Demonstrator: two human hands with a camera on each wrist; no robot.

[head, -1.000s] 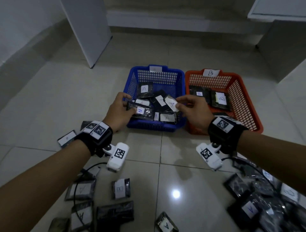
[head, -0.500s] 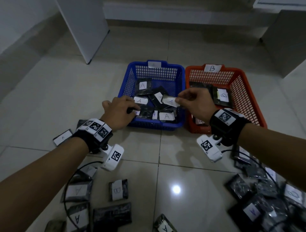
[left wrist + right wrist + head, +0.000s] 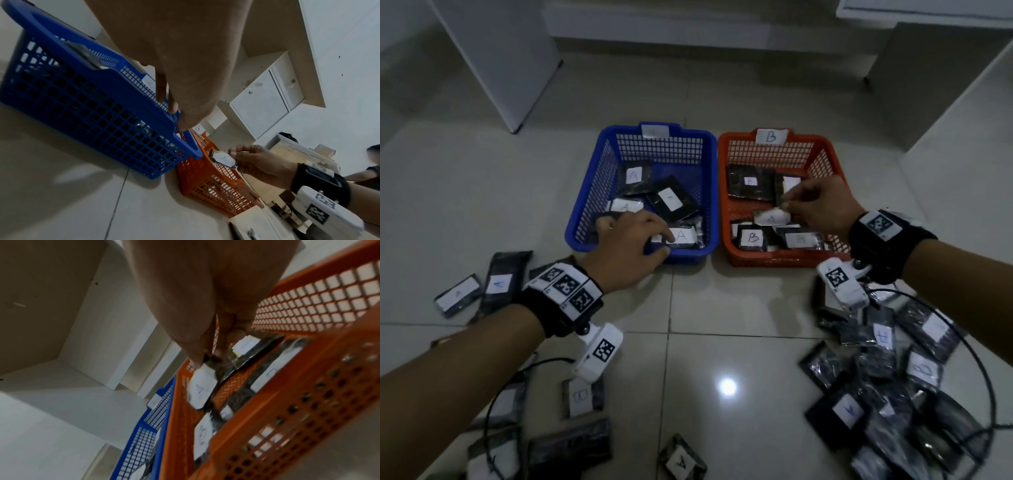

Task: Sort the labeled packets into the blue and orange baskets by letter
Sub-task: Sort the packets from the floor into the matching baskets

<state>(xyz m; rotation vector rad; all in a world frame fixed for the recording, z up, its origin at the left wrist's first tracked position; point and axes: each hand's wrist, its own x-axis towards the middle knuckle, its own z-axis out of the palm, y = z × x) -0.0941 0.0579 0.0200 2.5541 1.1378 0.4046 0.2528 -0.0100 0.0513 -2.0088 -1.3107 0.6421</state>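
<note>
Black packet [image 3: 770, 218] lengthwise toward blue basket [image 3: 585, 205]

Head view looks down from above; both wrist views look up closely, sharing the orange basket [image 3: 726, 192].

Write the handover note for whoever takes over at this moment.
Right hand pinches a packet, label apparently A, above the orange basket marked B.
Left hand reaches into the blue basket; whether it holds anything is unclear.
Done: several A packets in blue, B packets in orange.
Left: many loose packets on the floor, both sides. Check the held packet's letter before dropping it.
</note>
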